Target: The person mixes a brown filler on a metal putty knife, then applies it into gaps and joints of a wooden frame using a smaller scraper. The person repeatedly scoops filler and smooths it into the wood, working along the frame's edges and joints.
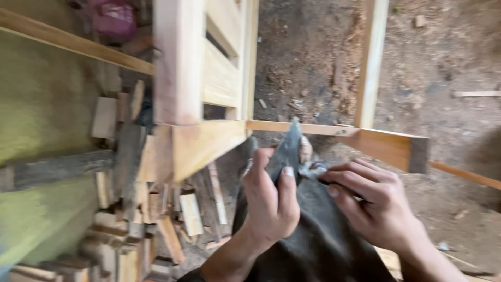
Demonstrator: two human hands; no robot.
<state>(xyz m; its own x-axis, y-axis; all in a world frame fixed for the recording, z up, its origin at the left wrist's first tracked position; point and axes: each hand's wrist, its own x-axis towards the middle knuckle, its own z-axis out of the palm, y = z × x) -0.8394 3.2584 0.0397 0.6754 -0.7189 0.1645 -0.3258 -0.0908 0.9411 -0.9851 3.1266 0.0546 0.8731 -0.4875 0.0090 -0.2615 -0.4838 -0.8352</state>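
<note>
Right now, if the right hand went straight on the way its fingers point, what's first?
The right hand points left: first the small grey piece at its fingertips, then the left hand. Depth is blurred.

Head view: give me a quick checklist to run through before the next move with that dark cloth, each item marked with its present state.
1. Left hand has a pinch grip on the dark cloth: ok.
2. Right hand touches the cloth near its raised tip: ok.
3. What the right fingers hold, if anything: cannot tell, blurred.
4. Wooden frame stands upright: ok.
5. Cloth tip touching the thin rail: cannot tell.
6. Wood offcuts lie apart from both hands: ok.
</note>
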